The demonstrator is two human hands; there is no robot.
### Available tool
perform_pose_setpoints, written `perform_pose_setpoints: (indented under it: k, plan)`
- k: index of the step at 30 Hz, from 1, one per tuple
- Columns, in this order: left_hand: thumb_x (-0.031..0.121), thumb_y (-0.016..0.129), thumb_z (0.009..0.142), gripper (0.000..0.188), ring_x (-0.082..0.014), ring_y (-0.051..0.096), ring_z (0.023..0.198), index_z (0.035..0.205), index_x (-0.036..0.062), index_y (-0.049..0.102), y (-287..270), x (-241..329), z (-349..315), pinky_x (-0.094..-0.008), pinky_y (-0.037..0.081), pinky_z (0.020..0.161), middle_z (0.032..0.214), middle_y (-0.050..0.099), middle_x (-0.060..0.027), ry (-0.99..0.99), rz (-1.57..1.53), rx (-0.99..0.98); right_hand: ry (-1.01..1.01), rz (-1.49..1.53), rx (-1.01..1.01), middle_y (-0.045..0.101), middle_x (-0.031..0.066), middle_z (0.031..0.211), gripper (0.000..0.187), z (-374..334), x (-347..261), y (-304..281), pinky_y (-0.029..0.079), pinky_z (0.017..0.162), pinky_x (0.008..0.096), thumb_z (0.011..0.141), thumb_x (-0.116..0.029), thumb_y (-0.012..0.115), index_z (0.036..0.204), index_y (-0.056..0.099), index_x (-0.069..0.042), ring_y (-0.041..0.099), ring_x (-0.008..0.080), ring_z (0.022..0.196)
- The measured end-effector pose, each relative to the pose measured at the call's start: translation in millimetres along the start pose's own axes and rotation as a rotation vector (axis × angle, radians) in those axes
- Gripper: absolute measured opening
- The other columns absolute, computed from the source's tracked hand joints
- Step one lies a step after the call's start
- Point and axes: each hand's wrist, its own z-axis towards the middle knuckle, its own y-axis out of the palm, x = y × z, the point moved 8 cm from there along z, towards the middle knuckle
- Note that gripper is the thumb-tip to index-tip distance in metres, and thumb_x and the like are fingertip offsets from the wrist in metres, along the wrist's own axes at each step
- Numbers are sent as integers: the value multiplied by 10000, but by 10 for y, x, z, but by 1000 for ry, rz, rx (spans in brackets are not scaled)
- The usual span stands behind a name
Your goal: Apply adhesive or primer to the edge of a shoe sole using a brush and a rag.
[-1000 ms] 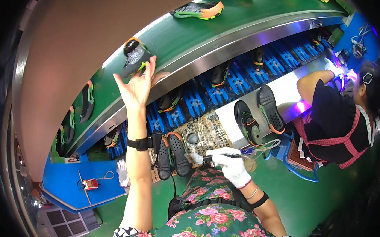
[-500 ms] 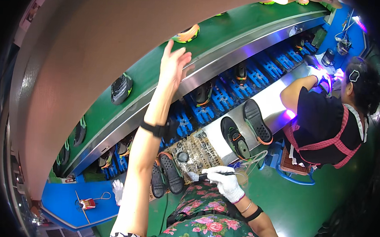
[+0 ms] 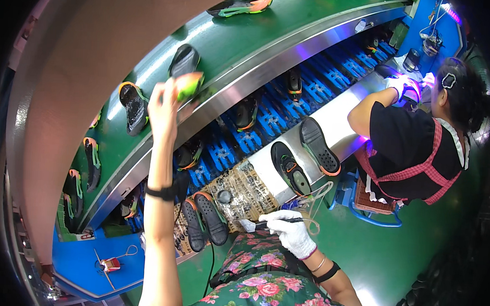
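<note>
My bare left hand (image 3: 163, 109) is over the near edge of the green conveyor belt, its fingers closed on a bright orange and green shoe part (image 3: 190, 86), smeared by motion. Just beyond it a black sole (image 3: 184, 60) shows; I cannot tell if the two are one piece. My right hand (image 3: 292, 233), in a white glove, grips a brush (image 3: 262, 225) with a dark handle and pale tip, low over the front of the bench. Left of the brush, two dark shoes (image 3: 210, 217) lie side by side by a small round black dish (image 3: 224, 197) on a stained cardboard sheet (image 3: 247, 193).
More shoes and soles (image 3: 133, 107) lie along the belt (image 3: 251, 37). Blue racks (image 3: 270, 119) with shoes run below its metal edge. A dark shoe (image 3: 289, 167) and a sole (image 3: 318, 144) rest on the white bench. At right a co-worker (image 3: 406, 134) sits on a blue-framed chair.
My left hand has drawn back left and nearer from the belt, and now has the orange and green shoe part. My right hand stays with the brush. Shoes on the belt have shifted.
</note>
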Motion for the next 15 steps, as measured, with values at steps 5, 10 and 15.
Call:
perform_pose_setpoints:
  k: [5, 10, 15]
  plan:
    - [18, 708, 881, 532, -208, 636, 1094, 1379, 41, 522, -387, 73, -1274, -371, 514, 995, 1256, 561, -111, 1, -48, 233, 47, 93, -29, 770, 160, 1077, 165, -90, -138, -8, 527, 670, 251, 879, 6, 672, 1016, 752, 51, 658, 126, 754]
    - [7, 682, 793, 594, -251, 697, 991, 1359, 41, 503, -385, -766, -1729, -381, 573, 906, 1143, 676, -141, -405, -427, 251, -86, 260, -75, 754, 210, 1056, 164, -156, -476, 192, 542, 677, 272, 823, 43, 668, 970, 740, 41, 671, 173, 742]
    - [200, 643, 784, 222, -294, 716, 760, 884, 8, 691, 15, -1177, -2608, -407, 595, 827, 854, 737, -144, -969, -721, 262, -429, -210, -129, 731, 217, 1063, 137, -166, -953, 452, 546, 660, 258, 811, 69, 636, 926, 703, 38, 675, 179, 762]
